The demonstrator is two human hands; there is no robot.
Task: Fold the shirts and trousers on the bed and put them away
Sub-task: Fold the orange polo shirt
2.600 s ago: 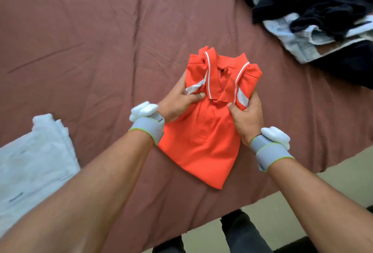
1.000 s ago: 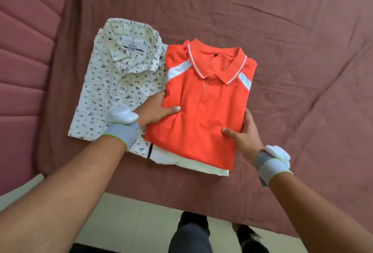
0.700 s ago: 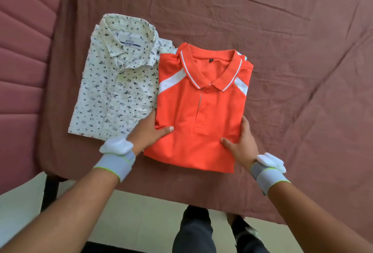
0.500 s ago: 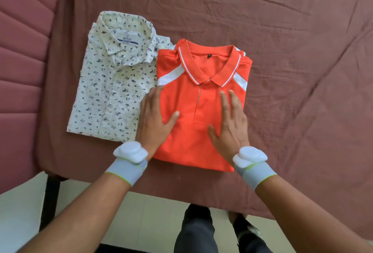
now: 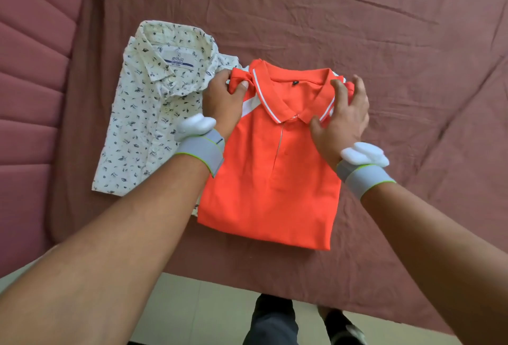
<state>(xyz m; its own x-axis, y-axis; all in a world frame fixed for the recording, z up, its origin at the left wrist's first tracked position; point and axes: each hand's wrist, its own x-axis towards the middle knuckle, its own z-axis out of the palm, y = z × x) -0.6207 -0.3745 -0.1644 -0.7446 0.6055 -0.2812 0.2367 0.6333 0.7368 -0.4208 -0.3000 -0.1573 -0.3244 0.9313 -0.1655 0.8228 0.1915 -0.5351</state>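
A folded orange polo shirt [image 5: 270, 179] with white collar stripes lies on the maroon bed sheet [image 5: 357, 28], near the bed's front edge. Beside it on the left lies a folded white shirt [image 5: 154, 113] with a dark leaf print, collar away from me. My left hand [image 5: 224, 97] pinches the polo's left shoulder corner between thumb and fingers. My right hand [image 5: 343, 112] holds the right shoulder, fingers curled over its edge and thumb on the collar. A white garment under the polo shows only as slivers at its edges.
A padded maroon headboard [image 5: 30, 83] runs along the left. The floor [image 5: 192, 311] and my legs show below the bed's front edge. Wrinkled sheet stretches to the right and behind the shirts.
The polo was carried over and laid beside the printed shirt, on a white garment. My hands pressed flat on its front, then slid up to grip its two shoulder corners.
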